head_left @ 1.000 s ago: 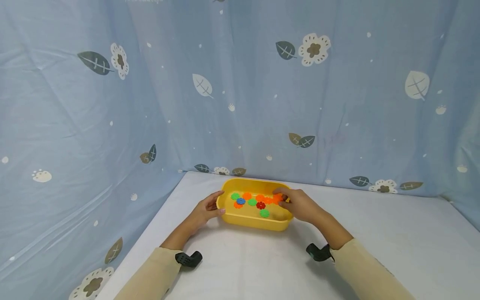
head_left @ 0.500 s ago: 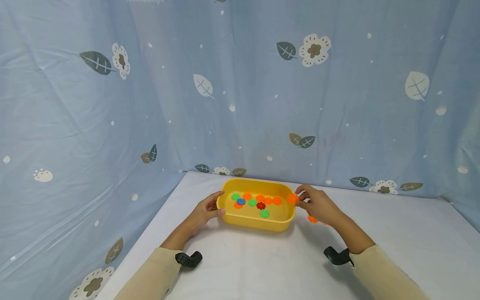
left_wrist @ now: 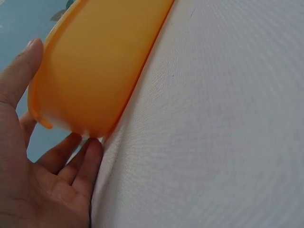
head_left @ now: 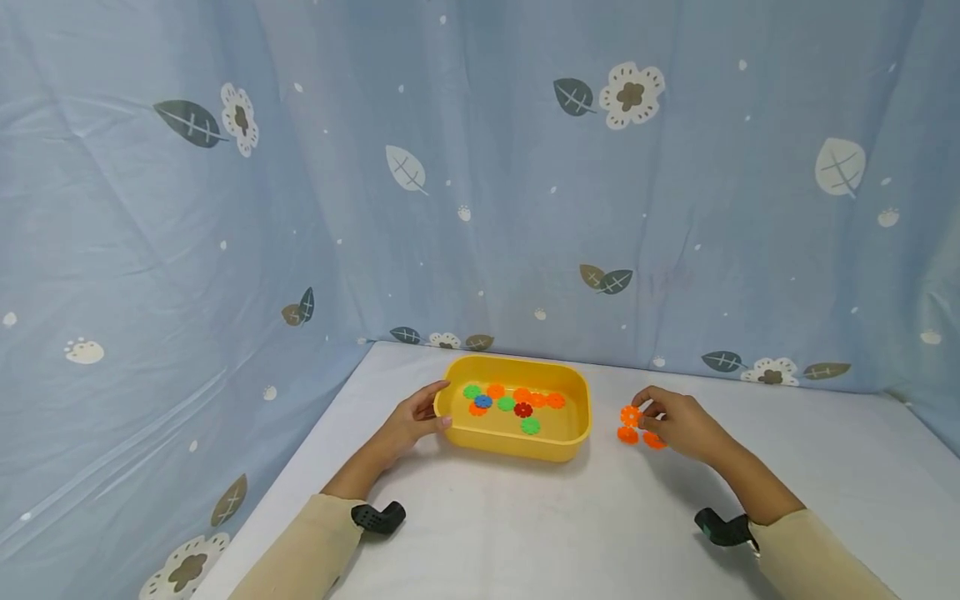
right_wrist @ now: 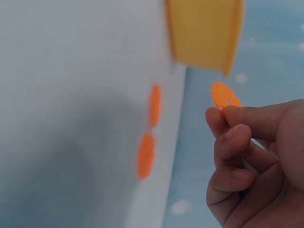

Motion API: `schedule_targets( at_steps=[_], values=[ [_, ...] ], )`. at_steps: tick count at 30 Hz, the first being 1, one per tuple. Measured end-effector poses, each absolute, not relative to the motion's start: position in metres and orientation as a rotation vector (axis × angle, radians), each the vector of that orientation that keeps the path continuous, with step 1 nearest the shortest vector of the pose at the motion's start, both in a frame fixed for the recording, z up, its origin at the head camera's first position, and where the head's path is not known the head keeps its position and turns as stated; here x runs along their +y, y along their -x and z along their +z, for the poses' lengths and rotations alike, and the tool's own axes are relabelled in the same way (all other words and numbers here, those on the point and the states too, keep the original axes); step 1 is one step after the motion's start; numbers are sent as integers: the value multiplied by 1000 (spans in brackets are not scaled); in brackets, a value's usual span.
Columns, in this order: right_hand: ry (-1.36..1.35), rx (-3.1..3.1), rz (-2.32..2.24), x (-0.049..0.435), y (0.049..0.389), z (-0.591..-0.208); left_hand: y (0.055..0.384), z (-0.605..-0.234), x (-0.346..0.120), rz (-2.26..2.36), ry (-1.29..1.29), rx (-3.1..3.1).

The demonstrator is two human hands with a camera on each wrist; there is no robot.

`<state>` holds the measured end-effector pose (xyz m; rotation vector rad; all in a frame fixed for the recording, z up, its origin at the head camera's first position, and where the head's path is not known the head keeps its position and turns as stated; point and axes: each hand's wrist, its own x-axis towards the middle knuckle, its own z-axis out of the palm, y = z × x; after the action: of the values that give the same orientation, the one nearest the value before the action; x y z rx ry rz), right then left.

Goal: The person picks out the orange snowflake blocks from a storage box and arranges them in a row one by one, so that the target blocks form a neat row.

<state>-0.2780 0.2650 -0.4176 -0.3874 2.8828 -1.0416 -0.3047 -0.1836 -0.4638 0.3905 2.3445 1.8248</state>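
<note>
A yellow plastic tray (head_left: 510,452) stands on the white-covered table, with several flower-shaped plastic discs inside: orange (head_left: 496,391), green (head_left: 530,427), blue (head_left: 483,402) and dark red (head_left: 522,410). At its left end my left hand (head_left: 410,425) grips it, thumb (left_wrist: 29,59) at the rim and other fingers against the end wall. To the right of the tray, my right hand (head_left: 684,423) pinches an orange flower disc (right_wrist: 221,95) between thumb and index finger, held above the table. Below it lie two more orange discs, one nearer the tray (head_left: 627,435) and one under the fingers (head_left: 655,442).
White cloth (head_left: 480,533) covers the table in front of the tray and out to the right. A blue curtain (head_left: 495,167) with leaf and flower prints hangs behind and along the left side. A black wrist mount (head_left: 723,527) juts out below the right forearm, another (head_left: 378,518) by the left.
My right hand has come out of the tray with an orange disc and carried it right, over the two orange discs on the table. My left hand has stayed at the tray's left end.
</note>
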Motion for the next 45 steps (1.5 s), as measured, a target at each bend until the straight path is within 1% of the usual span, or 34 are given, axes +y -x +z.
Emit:
schedule_targets(
  at_steps=[9,20,28,39,45],
  values=[
    [325,2901,-959,295,270,-431,306,-465,-184,1831,-374,2356],
    [231,2944,-767,316,273,-435,308,-467,-185,1813,-408,2341],
    [221,2921,-735,322,276,-439,309,-467,-185,1836,-388,2339],
    [122,2912,-647,321,279,-436,310,-465,-185,1822,-418,2315],
    [126,2893,-659,323,278,-434,307,-457,-185,1807,-418,2283]
  ],
)
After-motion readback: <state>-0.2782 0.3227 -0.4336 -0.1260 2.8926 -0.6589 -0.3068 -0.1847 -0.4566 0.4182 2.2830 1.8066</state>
